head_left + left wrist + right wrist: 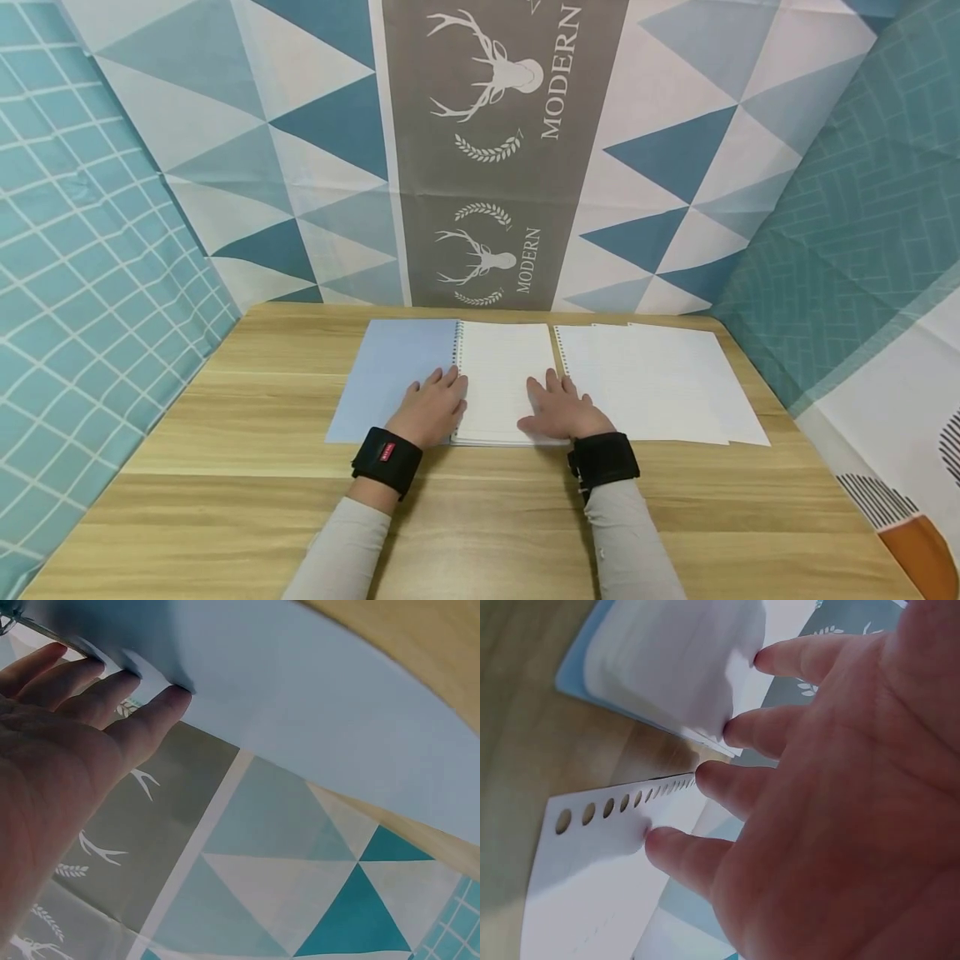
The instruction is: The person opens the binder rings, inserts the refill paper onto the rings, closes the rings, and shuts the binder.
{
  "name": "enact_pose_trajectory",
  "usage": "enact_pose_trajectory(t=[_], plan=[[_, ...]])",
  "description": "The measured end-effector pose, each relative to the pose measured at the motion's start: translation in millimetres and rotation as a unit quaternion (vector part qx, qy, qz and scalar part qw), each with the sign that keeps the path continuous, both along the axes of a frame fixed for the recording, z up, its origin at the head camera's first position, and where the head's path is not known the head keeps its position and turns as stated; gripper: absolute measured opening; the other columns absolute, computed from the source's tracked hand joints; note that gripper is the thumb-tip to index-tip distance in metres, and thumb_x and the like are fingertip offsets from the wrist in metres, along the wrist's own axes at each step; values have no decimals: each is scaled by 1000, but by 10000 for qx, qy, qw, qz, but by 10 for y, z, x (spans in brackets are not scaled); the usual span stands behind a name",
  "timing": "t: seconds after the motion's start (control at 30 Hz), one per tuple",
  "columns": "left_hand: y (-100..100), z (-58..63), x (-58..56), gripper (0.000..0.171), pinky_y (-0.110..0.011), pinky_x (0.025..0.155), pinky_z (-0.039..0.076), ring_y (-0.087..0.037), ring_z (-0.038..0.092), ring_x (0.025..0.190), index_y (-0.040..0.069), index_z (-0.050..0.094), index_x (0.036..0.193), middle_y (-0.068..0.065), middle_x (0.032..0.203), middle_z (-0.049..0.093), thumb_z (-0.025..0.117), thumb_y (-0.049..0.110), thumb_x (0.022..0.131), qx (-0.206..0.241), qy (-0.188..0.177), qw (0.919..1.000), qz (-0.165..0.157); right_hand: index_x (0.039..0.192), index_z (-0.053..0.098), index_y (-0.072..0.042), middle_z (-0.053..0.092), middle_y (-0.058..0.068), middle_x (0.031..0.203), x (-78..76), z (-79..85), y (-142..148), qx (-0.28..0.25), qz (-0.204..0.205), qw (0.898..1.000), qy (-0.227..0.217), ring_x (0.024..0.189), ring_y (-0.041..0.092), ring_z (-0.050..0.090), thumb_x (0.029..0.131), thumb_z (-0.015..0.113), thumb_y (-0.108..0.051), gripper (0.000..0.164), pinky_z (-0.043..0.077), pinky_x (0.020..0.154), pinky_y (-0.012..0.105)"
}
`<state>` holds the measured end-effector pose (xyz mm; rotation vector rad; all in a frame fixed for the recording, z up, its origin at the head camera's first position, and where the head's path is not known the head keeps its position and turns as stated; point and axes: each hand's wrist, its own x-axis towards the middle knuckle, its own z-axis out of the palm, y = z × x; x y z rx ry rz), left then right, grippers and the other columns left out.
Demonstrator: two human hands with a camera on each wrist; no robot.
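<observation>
On the tan wood-grained table [480, 533] I see an open white spiral-bound notebook [491, 383] at twelve o'clock, pale-blue cover [390, 375] towards nine; fingers spread, left hand [431, 410] touches cover, right hand [561, 412] spans notebook and loose punched white sheets [648, 383].

Bright head view; dimmer, softer wrist views

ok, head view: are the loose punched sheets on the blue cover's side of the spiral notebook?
No, the loose punched sheets lie to the right of the spiral notebook, whose blue cover is folded out left.
</observation>
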<state>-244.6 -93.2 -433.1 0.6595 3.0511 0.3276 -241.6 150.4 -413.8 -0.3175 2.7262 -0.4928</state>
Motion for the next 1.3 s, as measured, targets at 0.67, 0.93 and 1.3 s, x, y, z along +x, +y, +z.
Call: enact_pose_trajectory(t=[0.67,0.93,1.3], plan=[[-238,227,-10,56,-52,121,33,-37,38,151,5,48,150,-19,160,42,63,27,100,366,-924,9944,-347,150,47,-5,38,26,159,37,-2,-497,-395,1284,9835,1211,150,41,37,100,61,-38,62,39,117,55],[-300,256,-15,56,-51,122,32,-37,38,150,5,52,146,-20,157,45,68,23,96,416,-1180,9909,-491,135,60,-9,56,18,142,81,-42,-666,189,1418,9782,1507,133,37,54,99,62,-45,50,50,101,56],[-323,278,-28,61,-51,123,31,-37,36,151,5,53,145,-20,158,45,74,18,90,416,-1340,9886,-549,125,62,-11,61,10,123,112,-125,-775,768,1201,9687,2033,122,33,58,98,59,-54,51,55,89,53]])
